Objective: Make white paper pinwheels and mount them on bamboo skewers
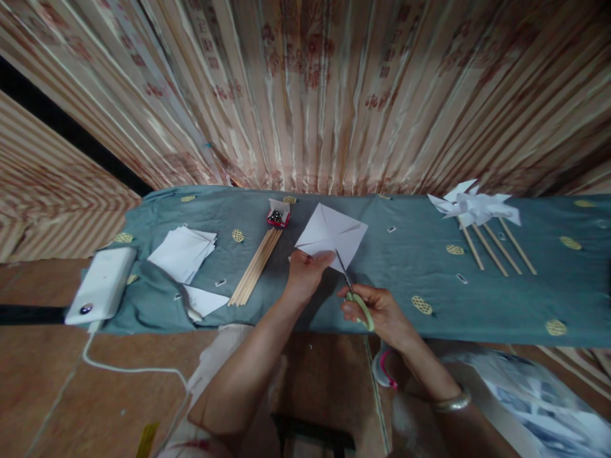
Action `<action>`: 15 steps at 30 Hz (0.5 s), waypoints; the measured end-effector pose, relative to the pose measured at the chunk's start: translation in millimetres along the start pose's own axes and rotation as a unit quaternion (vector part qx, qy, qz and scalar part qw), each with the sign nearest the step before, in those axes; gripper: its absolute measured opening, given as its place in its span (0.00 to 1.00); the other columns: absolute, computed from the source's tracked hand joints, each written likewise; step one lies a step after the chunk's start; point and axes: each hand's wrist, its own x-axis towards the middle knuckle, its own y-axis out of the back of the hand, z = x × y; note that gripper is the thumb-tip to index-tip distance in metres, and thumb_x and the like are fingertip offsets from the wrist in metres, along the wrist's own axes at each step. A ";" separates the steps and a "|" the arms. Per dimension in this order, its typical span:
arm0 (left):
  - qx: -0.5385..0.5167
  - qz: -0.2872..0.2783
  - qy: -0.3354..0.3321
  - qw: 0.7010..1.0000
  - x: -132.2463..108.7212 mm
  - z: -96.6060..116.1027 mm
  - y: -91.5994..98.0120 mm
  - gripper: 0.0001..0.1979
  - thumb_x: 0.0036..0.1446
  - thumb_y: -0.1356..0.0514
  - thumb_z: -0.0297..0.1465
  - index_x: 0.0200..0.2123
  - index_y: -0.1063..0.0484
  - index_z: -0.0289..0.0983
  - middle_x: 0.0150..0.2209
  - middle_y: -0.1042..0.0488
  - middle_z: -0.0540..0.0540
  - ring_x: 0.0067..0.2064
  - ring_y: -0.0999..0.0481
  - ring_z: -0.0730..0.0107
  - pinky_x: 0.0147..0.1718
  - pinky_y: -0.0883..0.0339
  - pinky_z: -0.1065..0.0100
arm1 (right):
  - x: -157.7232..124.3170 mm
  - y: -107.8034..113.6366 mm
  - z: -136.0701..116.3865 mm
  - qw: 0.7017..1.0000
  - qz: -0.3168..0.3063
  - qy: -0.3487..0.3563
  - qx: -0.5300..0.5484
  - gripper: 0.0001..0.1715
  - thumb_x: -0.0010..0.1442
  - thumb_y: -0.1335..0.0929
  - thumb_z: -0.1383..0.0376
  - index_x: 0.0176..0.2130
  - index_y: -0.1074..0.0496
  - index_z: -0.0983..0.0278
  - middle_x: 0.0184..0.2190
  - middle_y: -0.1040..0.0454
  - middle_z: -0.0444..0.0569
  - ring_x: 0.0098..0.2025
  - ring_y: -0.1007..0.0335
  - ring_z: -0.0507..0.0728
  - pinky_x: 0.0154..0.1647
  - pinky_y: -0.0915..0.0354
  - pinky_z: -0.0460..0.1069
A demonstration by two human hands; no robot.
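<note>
My left hand (305, 272) pinches the near corner of a white square of paper (331, 234) with diagonal creases, lifted over the table. My right hand (377, 308) is closed round green-handled scissors (353, 294), whose blades point up at the paper's near corner beside my left fingers.
The table has a teal cloth (477, 299). On it lie a bundle of wooden sticks (255, 266), a small red box of pins (279, 216), a stack of white paper squares (182, 253) and finished paper pinwheels on sticks (475, 213). A white device (101, 285) with a cable sits at the left edge.
</note>
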 end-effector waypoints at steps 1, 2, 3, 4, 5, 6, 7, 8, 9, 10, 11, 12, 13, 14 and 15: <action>-0.001 0.001 0.000 1.000 0.3 -0.4 0.2 0.06 0.39 0.32 0.31 0.23 0.22 0.35 0.25 0.22 0.48 0.27 0.26 0.69 0.33 0.33 0.68 | -0.1 -0.1 0.0 1.000 0.000 -0.001 0.000 0.27 0.37 0.22 0.49 0.32 0.24 0.64 0.18 0.32 0.40 0.21 0.39 0.48 0.21 0.41 0.45; -0.003 0.003 0.000 1.000 0.4 -0.8 0.3 0.06 0.39 0.32 0.30 0.23 0.22 0.35 0.25 0.22 0.48 0.27 0.26 0.68 0.32 0.33 0.68 | -0.2 -0.3 -0.1 1.000 0.001 -0.001 -0.001 0.27 0.37 0.22 0.49 0.32 0.24 0.64 0.18 0.32 0.40 0.21 0.40 0.48 0.21 0.42 0.44; -0.006 0.002 -0.002 1.000 0.4 -0.9 0.3 0.06 0.39 0.32 0.30 0.23 0.22 0.35 0.25 0.22 0.48 0.28 0.26 0.68 0.32 0.33 0.68 | -0.3 -0.5 -0.2 1.000 0.002 0.000 -0.003 0.27 0.37 0.22 0.49 0.32 0.25 0.64 0.18 0.32 0.40 0.20 0.40 0.47 0.21 0.42 0.44; -0.009 0.002 -0.005 1.000 0.2 -0.9 0.2 0.06 0.39 0.32 0.30 0.23 0.22 0.35 0.25 0.22 0.48 0.28 0.26 0.68 0.32 0.33 0.68 | -0.4 -0.7 -0.4 1.000 0.002 0.000 -0.005 0.27 0.37 0.22 0.49 0.32 0.25 0.64 0.17 0.32 0.40 0.20 0.40 0.47 0.21 0.42 0.44; -0.010 0.000 -0.006 1.000 -0.3 -0.6 0.0 0.05 0.39 0.32 0.30 0.23 0.22 0.35 0.25 0.22 0.48 0.27 0.26 0.69 0.32 0.34 0.68 | -0.5 -0.8 -0.6 1.000 0.003 0.000 -0.006 0.27 0.37 0.22 0.49 0.32 0.25 0.64 0.17 0.32 0.39 0.20 0.40 0.47 0.21 0.42 0.44; -0.011 -0.002 -0.006 1.000 -0.9 -0.4 -0.2 0.05 0.39 0.32 0.30 0.23 0.22 0.35 0.25 0.22 0.48 0.27 0.27 0.69 0.32 0.34 0.68 | -0.5 -0.8 -1.0 1.000 0.005 -0.001 -0.007 0.28 0.37 0.22 0.49 0.32 0.25 0.64 0.17 0.32 0.39 0.20 0.40 0.47 0.21 0.42 0.44; -0.011 -0.005 -0.003 1.000 -1.5 -0.1 -0.6 0.05 0.39 0.32 0.30 0.23 0.22 0.34 0.25 0.22 0.48 0.27 0.27 0.69 0.31 0.34 0.68 | -0.5 -0.7 -1.3 1.000 0.007 -0.002 -0.007 0.28 0.36 0.22 0.49 0.32 0.25 0.64 0.17 0.32 0.39 0.20 0.40 0.48 0.21 0.43 0.44; -0.011 -0.007 -0.001 1.000 -2.2 0.1 -0.9 0.06 0.39 0.32 0.30 0.23 0.22 0.34 0.25 0.22 0.48 0.27 0.27 0.69 0.31 0.34 0.68 | -0.5 -0.5 -1.8 1.000 0.008 -0.004 -0.006 0.28 0.36 0.21 0.48 0.32 0.25 0.64 0.17 0.32 0.39 0.20 0.40 0.48 0.21 0.43 0.44; -0.012 -0.010 0.002 1.000 -2.7 0.0 -1.2 0.06 0.39 0.31 0.30 0.23 0.22 0.34 0.25 0.22 0.48 0.27 0.27 0.69 0.31 0.34 0.68 | -0.5 -0.2 -2.3 1.000 0.008 -0.007 -0.006 0.29 0.35 0.21 0.48 0.32 0.25 0.64 0.17 0.32 0.39 0.20 0.40 0.48 0.20 0.43 0.44; -0.013 -0.012 0.004 1.000 -3.1 -0.3 -1.4 0.06 0.39 0.31 0.30 0.23 0.22 0.34 0.25 0.22 0.48 0.27 0.26 0.69 0.31 0.33 0.68 | -0.5 0.1 -2.9 1.000 0.007 -0.009 -0.007 0.29 0.35 0.21 0.48 0.31 0.25 0.64 0.17 0.32 0.39 0.21 0.40 0.48 0.20 0.43 0.44; -0.016 -0.014 0.006 1.000 -3.3 -0.8 -1.6 0.06 0.39 0.31 0.30 0.23 0.22 0.34 0.26 0.22 0.48 0.27 0.26 0.69 0.31 0.33 0.68 | -0.5 0.3 -3.5 1.000 0.006 -0.011 -0.007 0.29 0.34 0.21 0.48 0.31 0.25 0.64 0.18 0.32 0.40 0.21 0.39 0.48 0.21 0.42 0.44; -0.017 -0.016 0.008 1.000 -3.3 -1.5 -1.6 0.07 0.38 0.31 0.30 0.23 0.22 0.34 0.26 0.22 0.48 0.27 0.26 0.69 0.31 0.33 0.68 | -0.6 0.5 -4.1 1.000 0.006 -0.012 -0.007 0.29 0.34 0.21 0.48 0.31 0.25 0.64 0.18 0.32 0.40 0.21 0.39 0.48 0.21 0.42 0.44; -0.018 -0.016 0.010 1.000 -3.2 -2.4 -1.6 0.07 0.38 0.31 0.30 0.23 0.22 0.34 0.26 0.22 0.48 0.27 0.26 0.69 0.31 0.33 0.68 | -0.8 0.6 -4.7 1.000 0.007 -0.013 -0.007 0.29 0.34 0.22 0.48 0.31 0.25 0.64 0.18 0.32 0.40 0.21 0.38 0.48 0.22 0.41 0.44; -0.018 -0.016 0.012 1.000 -3.0 -3.3 -1.5 0.07 0.38 0.30 0.30 0.23 0.22 0.34 0.26 0.22 0.48 0.27 0.26 0.69 0.31 0.33 0.68 | -0.9 0.5 -5.3 1.000 0.008 -0.014 -0.006 0.29 0.34 0.22 0.48 0.30 0.25 0.64 0.18 0.32 0.40 0.21 0.38 0.48 0.22 0.41 0.45; -0.017 -0.015 0.012 1.000 -2.7 -4.0 -1.4 0.06 0.37 0.30 0.29 0.23 0.22 0.34 0.25 0.22 0.48 0.28 0.26 0.69 0.31 0.33 0.68 | -1.1 0.4 -5.8 1.000 0.012 -0.015 -0.003 0.29 0.34 0.22 0.47 0.30 0.26 0.64 0.18 0.32 0.39 0.21 0.38 0.48 0.22 0.41 0.45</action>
